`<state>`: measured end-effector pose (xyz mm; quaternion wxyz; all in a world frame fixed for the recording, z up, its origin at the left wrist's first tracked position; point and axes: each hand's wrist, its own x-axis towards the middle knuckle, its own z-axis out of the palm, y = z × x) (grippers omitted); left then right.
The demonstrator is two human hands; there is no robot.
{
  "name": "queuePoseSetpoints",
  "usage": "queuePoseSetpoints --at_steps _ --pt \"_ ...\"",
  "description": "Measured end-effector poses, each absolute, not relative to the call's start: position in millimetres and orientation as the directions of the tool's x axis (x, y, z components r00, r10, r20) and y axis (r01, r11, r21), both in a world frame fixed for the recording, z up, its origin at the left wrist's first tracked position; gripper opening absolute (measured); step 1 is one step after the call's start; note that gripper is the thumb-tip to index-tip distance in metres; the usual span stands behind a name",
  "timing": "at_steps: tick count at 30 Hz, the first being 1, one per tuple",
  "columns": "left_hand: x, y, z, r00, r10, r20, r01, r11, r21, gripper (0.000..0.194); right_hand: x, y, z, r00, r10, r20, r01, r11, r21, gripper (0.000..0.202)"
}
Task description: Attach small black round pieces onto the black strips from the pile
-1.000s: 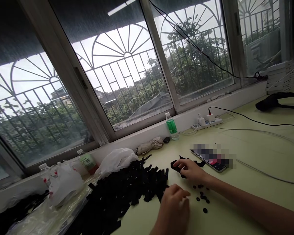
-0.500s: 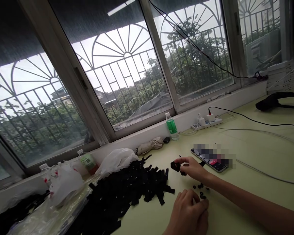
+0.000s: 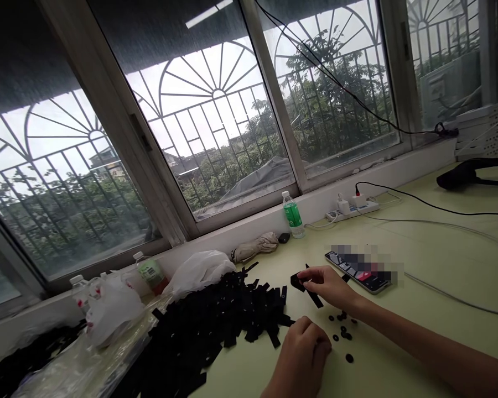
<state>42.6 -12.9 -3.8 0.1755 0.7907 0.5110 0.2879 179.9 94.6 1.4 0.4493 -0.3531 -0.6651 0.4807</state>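
My right hand [image 3: 330, 287] pinches a small black strip [image 3: 297, 282] between thumb and fingertips, just above the table. Another black strip [image 3: 314, 299] lies under that hand. Closer to me, my left hand [image 3: 301, 354] is closed with its fingers curled down, beside the right edge of a large pile of black strips [image 3: 224, 309]; whatever it may hold is hidden. Several small black discs [image 3: 343, 333] are scattered right of my left hand, and a single disc [image 3: 349, 358] lies nearer to me.
A phone [image 3: 359, 272] lies beyond my right hand. Along the window wall stand a green-labelled bottle [image 3: 292, 215], a power strip [image 3: 352, 209], a beige cloth bundle [image 3: 255, 247] and white plastic bags [image 3: 114, 309]. Cables [image 3: 440, 282] run across the right side of the yellow-green table [image 3: 431, 237].
My left hand has moved left, away from the discs toward the pile, uncovering more discs. My right hand has barely shifted; a strip below it now shows more fully.
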Motion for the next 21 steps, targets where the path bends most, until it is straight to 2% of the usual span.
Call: queuePoseSetpoints --at_steps 2,5,8,11,15,21 --pt "41.5 -12.3 -4.2 0.284 0.909 0.304 0.699 -0.414 0.583 0.017 179.4 95.1 0.2 -0.366 0.89 0.273 0.026 0.303 -0.953 0.031" --pt "38.4 -8.6 -5.3 0.18 0.936 0.302 0.623 -0.346 0.701 0.016 178.3 93.3 0.2 -0.395 0.872 0.29 -0.007 0.313 -0.95 0.032" --pt "33.3 -2.7 -7.1 0.047 0.968 0.245 0.444 -0.24 0.863 0.012 177.1 89.0 2.1 -0.413 0.86 0.298 0.006 0.33 -0.944 0.034" --pt "26.4 3.8 -9.4 -0.057 0.98 0.191 0.25 -0.172 0.953 0.009 176.5 84.6 4.1 -0.434 0.852 0.293 0.051 0.348 -0.936 0.035" --pt "18.3 10.5 -12.1 -0.111 0.989 0.097 0.054 -0.092 0.994 0.018 175.5 82.3 2.5 -0.488 0.819 0.303 0.077 0.386 -0.919 0.038" --pt "12.5 13.8 -15.6 -0.153 0.983 0.099 -0.117 -0.118 0.986 0.02 171.0 76.9 -3.8 -0.596 0.723 0.35 0.025 0.453 -0.891 0.038"
